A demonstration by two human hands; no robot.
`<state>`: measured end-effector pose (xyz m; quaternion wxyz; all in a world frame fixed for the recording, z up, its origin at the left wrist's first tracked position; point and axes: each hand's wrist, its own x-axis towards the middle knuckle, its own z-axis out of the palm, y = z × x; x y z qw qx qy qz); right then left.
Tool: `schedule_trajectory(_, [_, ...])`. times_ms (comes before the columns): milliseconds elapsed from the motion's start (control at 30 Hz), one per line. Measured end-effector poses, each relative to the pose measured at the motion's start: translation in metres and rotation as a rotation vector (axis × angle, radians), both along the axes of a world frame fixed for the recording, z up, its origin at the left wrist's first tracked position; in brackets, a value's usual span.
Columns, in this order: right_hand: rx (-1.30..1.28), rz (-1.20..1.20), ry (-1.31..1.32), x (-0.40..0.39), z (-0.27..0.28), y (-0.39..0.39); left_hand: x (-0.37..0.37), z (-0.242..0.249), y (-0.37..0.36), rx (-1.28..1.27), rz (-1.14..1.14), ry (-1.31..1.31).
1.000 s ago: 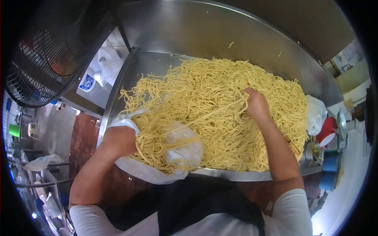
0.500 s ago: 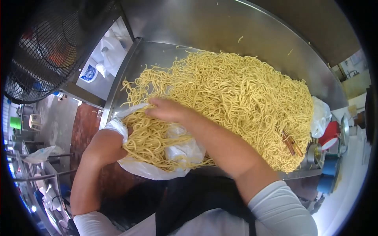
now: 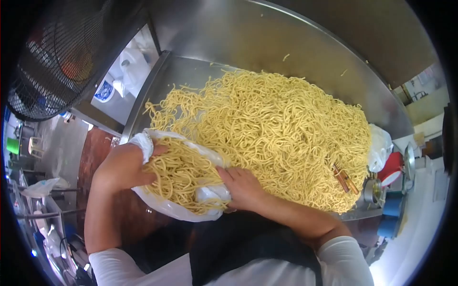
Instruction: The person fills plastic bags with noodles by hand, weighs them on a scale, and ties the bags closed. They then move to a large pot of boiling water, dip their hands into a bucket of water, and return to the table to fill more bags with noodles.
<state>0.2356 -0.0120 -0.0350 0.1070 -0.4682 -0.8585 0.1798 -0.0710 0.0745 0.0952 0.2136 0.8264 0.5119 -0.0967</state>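
Note:
A white plastic bag (image 3: 164, 208) full of yellow noodles hangs at the near edge of the metal table. My left hand (image 3: 143, 167) grips the bag's left side, with the fingers over its rim and against the noodles. On the bag's right side, my right hand (image 3: 241, 188) is closed on the rim; its thumb side is partly hidden. Beyond the bag, a large heap of loose noodles (image 3: 286, 128) covers much of the metal table (image 3: 179, 71). Brown and yellow sticks (image 3: 344, 178) lie on the heap's right end.
A fan (image 3: 57, 66) stands at the upper left. White jugs (image 3: 131, 71) and a tub (image 3: 104, 91) are beyond the table's left edge. At the right are another plastic bag (image 3: 380, 148), a metal bowl (image 3: 371, 190), a red container (image 3: 392, 167) and blue containers (image 3: 391, 205).
My right hand has moved from the bag's far rim to its right side, nearer to me. The bag's far rim now shows along the noodles. The view has shifted slightly.

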Motion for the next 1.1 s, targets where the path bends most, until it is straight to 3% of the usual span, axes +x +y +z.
schedule_trajectory(67, [-0.077,0.047,-0.007,0.009,0.001,0.010,0.005,0.009,0.000,0.002,-0.077,-0.599])
schedule_trajectory(100, [-0.162,0.102,-0.011,0.013,0.004,0.017,0.008,0.009,-0.003,0.003,-0.088,-0.597])
schedule_trajectory(167, [-0.258,0.128,-0.039,0.017,0.020,0.031,0.017,0.001,-0.012,-0.376,0.275,-1.055])
schedule_trajectory(233, [-0.352,0.161,-0.071,0.019,0.038,0.045,0.039,-0.004,-0.025,-0.345,0.080,-1.099])
schedule_trajectory(333, [-0.324,0.159,0.036,0.006,0.063,0.061,0.086,-0.031,-0.045,-0.305,0.111,-0.977])
schedule_trajectory(400, [-0.374,-0.021,0.276,-0.010,0.082,0.075,0.104,-0.052,-0.045,0.226,0.074,-0.600])
schedule_trajectory(433, [-0.373,-0.020,0.274,-0.015,0.086,0.080,0.102,-0.049,-0.039,0.227,0.074,-0.601])
schedule_trajectory(500, [-0.467,-0.058,0.732,-0.023,0.091,0.087,0.093,-0.037,-0.016,-0.125,0.352,-0.907])
schedule_trajectory(533, [-0.409,-0.037,0.837,-0.028,0.090,0.082,0.089,-0.033,-0.013,-0.204,0.486,-1.075])
schedule_trajectory(567, [-0.414,-0.035,0.836,-0.029,0.090,0.078,0.082,-0.026,-0.012,-0.205,0.491,-1.075])
schedule_trajectory(633, [-0.302,-0.136,0.490,-0.029,0.089,0.072,0.065,-0.012,-0.013,-0.321,0.483,-1.310])
schedule_trajectory(700, [-0.287,-0.245,0.515,-0.019,0.048,0.072,0.055,-0.013,-0.018,-0.390,0.546,-1.414])
schedule_trajectory(767, [-0.263,-0.347,0.524,-0.016,0.040,0.074,0.058,-0.022,-0.021,-0.403,0.445,-1.408])
schedule_trajectory(833, [-0.281,-0.275,1.146,-0.037,0.055,0.070,0.078,-0.038,-0.028,-0.413,0.473,-1.354])
schedule_trajectory(900, [-0.303,-0.061,1.206,-0.060,0.066,0.071,0.092,-0.102,-0.025,0.289,-0.050,-1.002])
schedule_trajectory(933, [-0.295,-0.072,1.207,-0.059,0.084,0.073,0.093,-0.115,-0.028,0.284,-0.061,-1.005])
schedule_trajectory(1000, [-0.225,0.029,0.783,-0.055,0.120,0.087,0.092,-0.130,-0.034,-0.483,0.358,-1.182])
schedule_trajectory(1033, [-0.233,0.026,0.787,-0.051,0.118,0.094,0.099,-0.110,-0.034,-0.490,0.363,-1.177])
schedule_trajectory(1100, [-0.184,-0.172,1.166,-0.044,0.106,0.104,0.112,-0.059,-0.027,-0.558,0.770,-1.150])
